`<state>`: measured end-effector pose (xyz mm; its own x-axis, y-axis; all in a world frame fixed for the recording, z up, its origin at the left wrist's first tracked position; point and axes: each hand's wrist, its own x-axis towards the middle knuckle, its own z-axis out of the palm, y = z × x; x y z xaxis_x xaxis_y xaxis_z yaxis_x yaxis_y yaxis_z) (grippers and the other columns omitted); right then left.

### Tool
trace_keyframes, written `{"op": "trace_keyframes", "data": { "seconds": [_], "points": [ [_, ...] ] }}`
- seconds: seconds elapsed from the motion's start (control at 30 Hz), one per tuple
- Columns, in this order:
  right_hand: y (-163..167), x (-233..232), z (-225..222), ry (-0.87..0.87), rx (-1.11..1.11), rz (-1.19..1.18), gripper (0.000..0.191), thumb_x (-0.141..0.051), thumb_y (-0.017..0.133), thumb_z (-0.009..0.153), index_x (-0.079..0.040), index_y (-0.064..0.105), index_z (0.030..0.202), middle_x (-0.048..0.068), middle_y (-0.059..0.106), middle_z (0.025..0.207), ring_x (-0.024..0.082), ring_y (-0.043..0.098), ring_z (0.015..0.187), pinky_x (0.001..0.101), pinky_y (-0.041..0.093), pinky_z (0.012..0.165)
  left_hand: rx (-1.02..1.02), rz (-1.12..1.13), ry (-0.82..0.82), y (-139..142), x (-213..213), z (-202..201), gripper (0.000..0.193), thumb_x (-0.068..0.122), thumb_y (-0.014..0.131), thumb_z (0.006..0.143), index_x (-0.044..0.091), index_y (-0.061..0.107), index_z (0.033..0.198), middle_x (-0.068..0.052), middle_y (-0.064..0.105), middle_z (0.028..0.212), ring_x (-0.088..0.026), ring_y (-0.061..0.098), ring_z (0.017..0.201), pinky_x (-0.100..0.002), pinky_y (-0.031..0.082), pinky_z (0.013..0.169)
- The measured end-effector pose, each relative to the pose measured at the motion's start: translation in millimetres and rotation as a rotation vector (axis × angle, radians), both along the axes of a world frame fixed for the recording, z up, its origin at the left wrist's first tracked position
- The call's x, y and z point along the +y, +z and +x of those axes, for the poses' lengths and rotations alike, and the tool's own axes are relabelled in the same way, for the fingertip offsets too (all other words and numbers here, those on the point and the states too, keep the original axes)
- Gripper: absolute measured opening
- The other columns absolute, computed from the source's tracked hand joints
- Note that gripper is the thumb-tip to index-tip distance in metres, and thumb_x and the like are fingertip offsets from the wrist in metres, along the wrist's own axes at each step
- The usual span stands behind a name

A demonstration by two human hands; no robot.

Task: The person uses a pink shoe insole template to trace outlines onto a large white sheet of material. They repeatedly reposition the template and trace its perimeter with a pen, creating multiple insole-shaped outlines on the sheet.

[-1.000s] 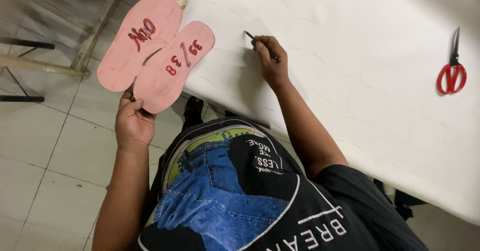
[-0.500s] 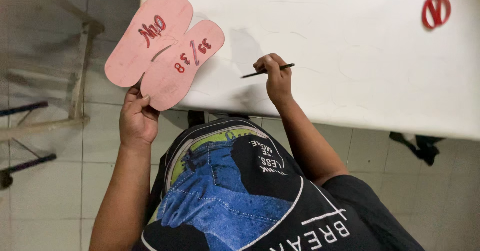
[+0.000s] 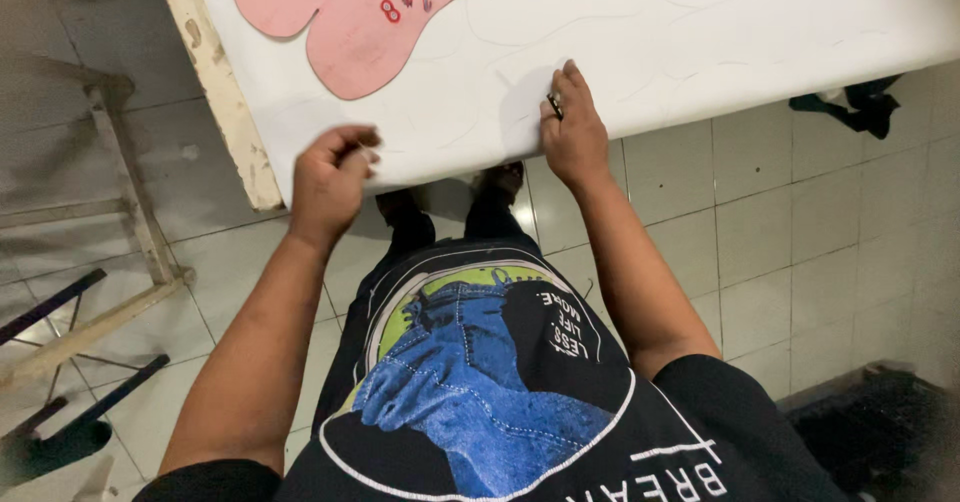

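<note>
We rest our right hand [image 3: 572, 134], fingers flat together, steadying the white sheet [image 3: 640, 42]; our left hand [image 3: 330, 177] curls loosely near the pink templates [image 3: 350, 12].

A white sheet [image 3: 700, 32] covers the desk [image 3: 215, 82], whose worn cream edge shows at the left. Pink sole-shaped templates [image 3: 345, 17] lie flat on the sheet.

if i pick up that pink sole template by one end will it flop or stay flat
The pink template probably stays fairly flat: it looks like thin card with clean cut edges, lying level on the white sheet. Likely very light. It should slide easily if pushed, since the sheet looks smooth.
</note>
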<state>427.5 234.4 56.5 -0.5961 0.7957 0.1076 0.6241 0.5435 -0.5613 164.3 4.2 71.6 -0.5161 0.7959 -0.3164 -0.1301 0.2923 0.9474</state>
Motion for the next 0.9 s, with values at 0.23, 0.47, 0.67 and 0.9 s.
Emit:
{"op": "trace_keyframes", "data": {
  "seconds": [0.23, 0.47, 0.67, 0.9],
  "points": [
    [31, 33, -46, 0.105, -0.632, -0.167, 0.079, -0.042, 0.057, 0.101, 0.005, 0.026, 0.157, 0.028, 0.014, 0.166, 0.043, 0.065, 0.107, 0.0471, 0.055, 0.084, -0.354, -0.443, 0.177, -50, -42, 20, 0.037, 0.008, 0.067, 0.089, -0.002, 0.060, 0.124, -0.009, 0.065, 0.106, -0.022, 0.064, 0.095, -0.034, 0.055, 0.078],
    [32, 73, -89, 0.353, -0.793, -0.039, 0.112, -0.062, 0.072, 0.088, 0.010, 0.021, 0.158, 0.035, 0.013, 0.164, 0.045, 0.066, 0.109, 0.0458, 0.058, 0.085, -0.391, 0.034, 0.443, -62, -30, -47, 0.043, 0.009, 0.072, 0.083, -0.002, 0.066, 0.124, -0.011, 0.067, 0.123, -0.024, 0.064, 0.110, -0.033, 0.053, 0.091],
    [13, 98, -128, 0.415, -0.677, 0.020, 0.122, -0.063, 0.080, 0.084, 0.012, 0.018, 0.157, 0.038, 0.013, 0.161, 0.047, 0.065, 0.108, 0.0468, 0.055, 0.086, -0.279, -0.372, 0.118, -64, -48, -74, 0.048, 0.019, 0.079, 0.081, -0.003, 0.069, 0.123, -0.017, 0.072, 0.122, -0.026, 0.067, 0.110, -0.034, 0.052, 0.093],
    [36, 107, -158, 0.398, -0.613, -0.032, 0.080, -0.054, 0.084, 0.086, 0.008, 0.056, 0.126, 0.025, 0.068, 0.113, 0.042, 0.067, 0.100, 0.0497, 0.054, 0.082, -0.560, -0.149, 0.325, -86, -101, -19, 0.056, 0.020, 0.076, 0.090, -0.004, 0.058, 0.138, -0.014, 0.069, 0.133, -0.025, 0.065, 0.122, -0.034, 0.051, 0.103]
  ]
}}
